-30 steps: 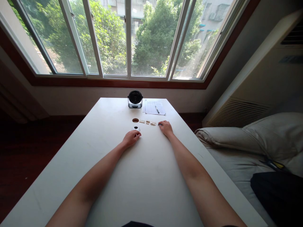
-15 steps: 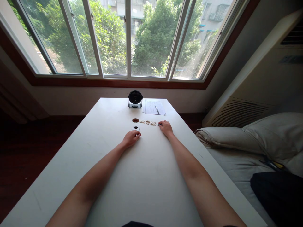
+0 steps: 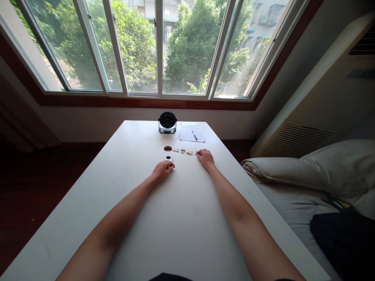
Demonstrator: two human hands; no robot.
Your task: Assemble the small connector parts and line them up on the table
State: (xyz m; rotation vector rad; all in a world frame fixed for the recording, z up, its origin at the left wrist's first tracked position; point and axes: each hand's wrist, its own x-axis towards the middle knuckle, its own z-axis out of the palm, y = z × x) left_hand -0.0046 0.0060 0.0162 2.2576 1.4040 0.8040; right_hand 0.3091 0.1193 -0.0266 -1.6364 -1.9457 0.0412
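Observation:
My left hand (image 3: 163, 171) rests on the table with its fingers curled together at the near side of a small round clear dish (image 3: 172, 159) with a dark centre. What its fingertips hold, if anything, is too small to tell. My right hand (image 3: 206, 159) has its fingertips pinched at a small dark grey piece (image 3: 197, 153), at the right end of a row. To its left lie small beige groups of pieces: one pale (image 3: 190, 152), one with brown marks (image 3: 183, 151), one dotted (image 3: 176, 150). A round brown disc (image 3: 168, 148) ends the row.
The white table (image 3: 172, 234) narrows away toward the window. At its far end stand a black round device (image 3: 167, 120) on a stand and a sheet of paper (image 3: 187, 132) with a pen (image 3: 195, 135) on it. A padded couch (image 3: 281, 195) is on the right.
The fingertips of my right hand have shifted very slightly right, so more of the small dark grey piece shows. My left hand stays in place by the clear dish.

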